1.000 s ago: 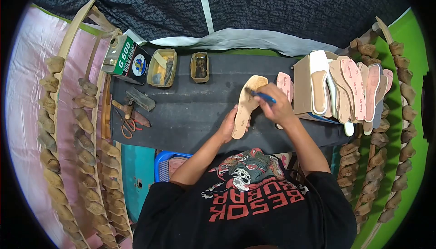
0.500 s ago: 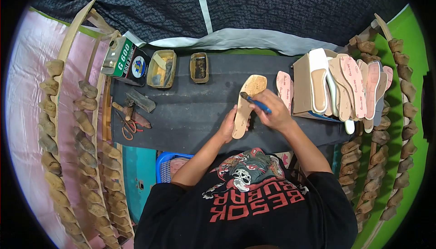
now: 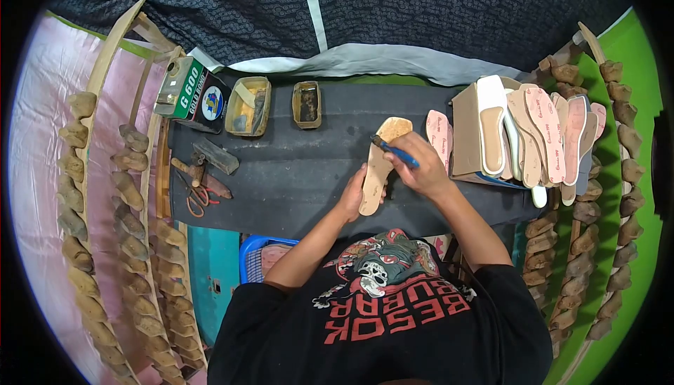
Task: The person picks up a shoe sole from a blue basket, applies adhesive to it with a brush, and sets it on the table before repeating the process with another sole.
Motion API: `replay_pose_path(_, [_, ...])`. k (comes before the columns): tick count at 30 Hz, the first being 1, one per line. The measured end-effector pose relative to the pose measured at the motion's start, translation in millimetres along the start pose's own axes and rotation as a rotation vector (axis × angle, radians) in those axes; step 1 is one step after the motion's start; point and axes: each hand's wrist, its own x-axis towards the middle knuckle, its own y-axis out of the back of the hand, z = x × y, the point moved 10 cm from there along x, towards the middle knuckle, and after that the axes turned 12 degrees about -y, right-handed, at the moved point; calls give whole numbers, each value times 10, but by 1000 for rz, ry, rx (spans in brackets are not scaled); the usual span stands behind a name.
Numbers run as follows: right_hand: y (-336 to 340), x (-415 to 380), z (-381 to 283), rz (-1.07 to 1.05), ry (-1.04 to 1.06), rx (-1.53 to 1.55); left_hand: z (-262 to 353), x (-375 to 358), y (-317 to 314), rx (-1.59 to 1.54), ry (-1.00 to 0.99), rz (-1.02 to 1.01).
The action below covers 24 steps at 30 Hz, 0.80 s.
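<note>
My left hand [image 3: 353,195] is closed around the lower left edge of a tan shoe insole [image 3: 376,180], which it holds up over the dark worktable. The insole's broad end points away from me and looks darker and wet there. In my right hand [image 3: 423,167] is a blue-handled brush [image 3: 401,155], gripped like a pen. Its dark bristle end touches the insole near the left edge of the broad part. Some of the insole's right side is hidden behind my right hand.
At the right stands a cardboard box [image 3: 469,132] with many insoles [image 3: 541,135]. Two tubs, a yellowish one [image 3: 248,107] and a smaller one with dark residue [image 3: 307,106], sit at the back. A Gold Bond can [image 3: 191,95], scissors [image 3: 196,199] and a hammer [image 3: 196,169] lie left. Racks of wooden shoe lasts [image 3: 128,188] flank both sides.
The brush tip has shifted slightly down and toward the left on the broad end of the insole. My left hand still holds the insole in nearly the same place.
</note>
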Motion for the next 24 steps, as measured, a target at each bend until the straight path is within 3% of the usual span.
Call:
replay_pose_path(6, [-183, 359, 205, -18, -115, 57, 41, -49, 181, -65, -25, 37])
replay_pose_path(14, [-866, 796, 26, -58, -82, 156, 285, -331, 764, -182, -94, 162])
replay_pose_path(19, [-1342, 1120, 185, -99, -209, 268, 330, -520, 1018, -303, -120, 181])
replay_pose_path(24, [-1852, 1236, 466, -182, -328, 147, 313, -628, 1107, -419, -125, 195])
